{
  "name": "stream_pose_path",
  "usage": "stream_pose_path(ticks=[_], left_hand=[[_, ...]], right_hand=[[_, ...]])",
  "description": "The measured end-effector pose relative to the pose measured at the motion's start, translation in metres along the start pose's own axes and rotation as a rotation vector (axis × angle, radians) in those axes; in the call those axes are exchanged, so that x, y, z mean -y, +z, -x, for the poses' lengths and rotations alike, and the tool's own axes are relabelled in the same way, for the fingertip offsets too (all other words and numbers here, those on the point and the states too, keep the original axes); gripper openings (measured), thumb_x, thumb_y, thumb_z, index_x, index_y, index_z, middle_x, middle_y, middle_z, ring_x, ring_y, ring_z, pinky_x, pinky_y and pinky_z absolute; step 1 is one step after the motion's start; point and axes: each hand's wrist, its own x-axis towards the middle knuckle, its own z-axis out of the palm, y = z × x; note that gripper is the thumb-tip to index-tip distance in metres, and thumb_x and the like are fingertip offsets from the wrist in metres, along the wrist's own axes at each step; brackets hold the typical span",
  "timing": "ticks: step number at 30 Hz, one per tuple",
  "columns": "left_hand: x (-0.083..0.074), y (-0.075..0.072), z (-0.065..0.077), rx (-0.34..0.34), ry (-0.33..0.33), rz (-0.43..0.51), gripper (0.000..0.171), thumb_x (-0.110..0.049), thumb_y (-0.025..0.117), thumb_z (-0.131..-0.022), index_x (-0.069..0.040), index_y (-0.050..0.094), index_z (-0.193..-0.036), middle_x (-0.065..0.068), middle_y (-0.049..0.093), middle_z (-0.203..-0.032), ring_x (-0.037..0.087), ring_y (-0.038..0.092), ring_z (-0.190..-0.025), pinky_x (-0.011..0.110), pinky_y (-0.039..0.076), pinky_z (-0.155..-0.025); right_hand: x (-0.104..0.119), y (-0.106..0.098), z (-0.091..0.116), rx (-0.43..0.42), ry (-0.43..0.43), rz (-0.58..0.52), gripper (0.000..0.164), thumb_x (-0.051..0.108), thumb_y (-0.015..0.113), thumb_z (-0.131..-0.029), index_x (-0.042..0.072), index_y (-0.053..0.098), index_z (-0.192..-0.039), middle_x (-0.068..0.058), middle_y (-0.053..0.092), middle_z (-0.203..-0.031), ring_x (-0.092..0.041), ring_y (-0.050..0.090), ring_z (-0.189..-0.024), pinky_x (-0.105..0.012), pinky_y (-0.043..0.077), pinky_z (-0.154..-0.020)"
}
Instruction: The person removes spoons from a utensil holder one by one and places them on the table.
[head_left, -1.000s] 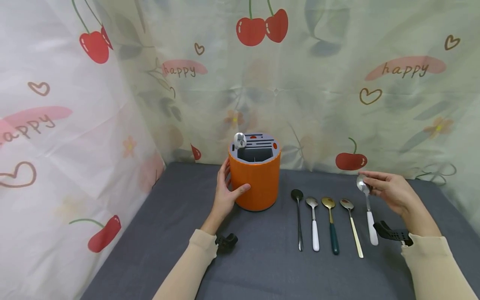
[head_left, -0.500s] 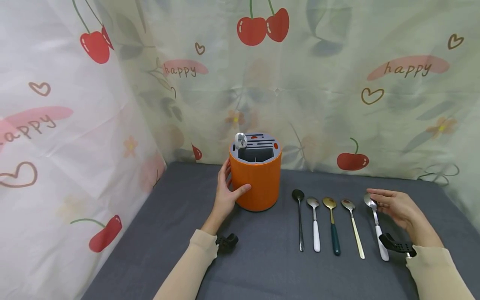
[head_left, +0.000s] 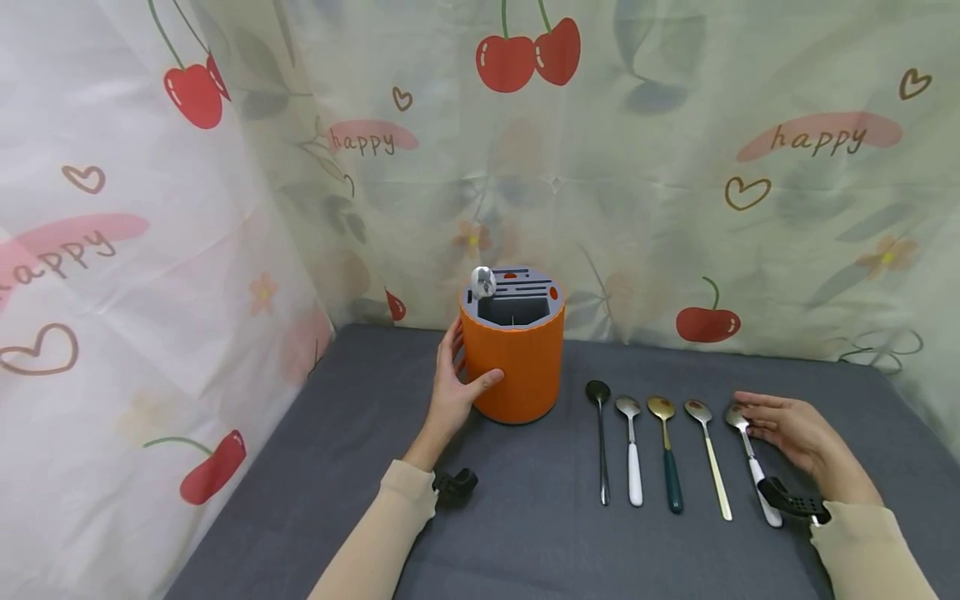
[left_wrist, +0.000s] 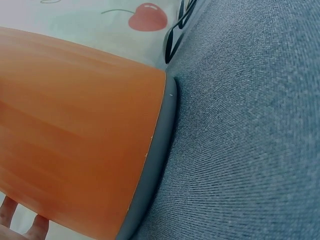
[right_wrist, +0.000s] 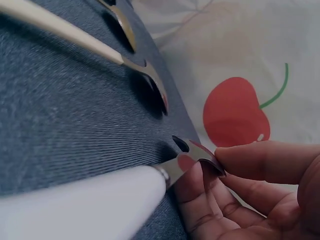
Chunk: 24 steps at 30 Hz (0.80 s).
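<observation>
My left hand [head_left: 453,392] grips the near left side of an upright orange knife block [head_left: 525,375], thumb across its front and fingers behind. Its grey top has slots and a square opening, and a silver spoon [head_left: 483,282] stands in the top at the left. On the right, my right hand [head_left: 806,437] pinches the bowl of a white-handled spoon [head_left: 768,505] at the end of a row. In the right wrist view, the fingertips [right_wrist: 232,157] are at the edge of that bowl, and its white handle runs close past the camera.
Left of that spoon lie a cream-handled spoon [head_left: 717,475], a green-handled one [head_left: 671,479], another white-handled spoon [head_left: 634,475] and a dark long-handled spoon [head_left: 602,442]. Grey cloth [head_left: 517,533] covers the table. A cherry-patterned curtain [head_left: 600,208] hangs behind it and at the left.
My right hand has brought the white-handled spoon toward me and down to the cloth beside the row, still holding its bowl. The left hand and knife block have stayed put.
</observation>
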Motion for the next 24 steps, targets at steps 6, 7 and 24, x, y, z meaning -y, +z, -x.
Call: stream_pose_path(ticks=[6, 7, 24], left_hand=[[-0.001, 0.000, 0.001, -0.003, -0.002, -0.006, 0.098, -0.045, 0.083, -0.088, -0.039, 0.021, -0.164, -0.008, 0.025, -0.166, 0.017, 0.026, -0.153, 0.052, 0.023, -0.126], [-0.001, 0.000, 0.001, -0.003, 0.000, -0.007, 0.098, -0.045, 0.083, -0.088, -0.038, 0.021, -0.164, -0.008, 0.025, -0.166, 0.018, 0.026, -0.153, 0.053, 0.023, -0.126], [-0.002, 0.000, 0.000, -0.004, 0.006, -0.002, 0.095, -0.029, 0.082, -0.093, -0.037, 0.020, -0.165, -0.007, 0.025, -0.166, 0.018, 0.026, -0.152, 0.054, 0.023, -0.125]], right_hand=[[-0.002, 0.005, -0.002, -0.072, -0.023, 0.167, 0.028, 0.002, 0.060, -0.104, 0.006, 0.071, -0.129, 0.017, 0.068, -0.103, -0.005, 0.065, -0.087, -0.026, 0.059, -0.074], [-0.003, 0.006, -0.002, -0.091, -0.027, 0.215, 0.032, 0.002, 0.060, -0.104, -0.002, 0.066, -0.135, 0.016, 0.067, -0.103, -0.005, 0.065, -0.086, -0.026, 0.059, -0.074], [0.003, 0.016, 0.005, -0.176, -0.018, 0.405, 0.048, 0.003, 0.054, -0.106, -0.027, 0.039, -0.140, 0.000, 0.069, -0.094, -0.012, 0.067, -0.073, -0.030, 0.061, -0.066]])
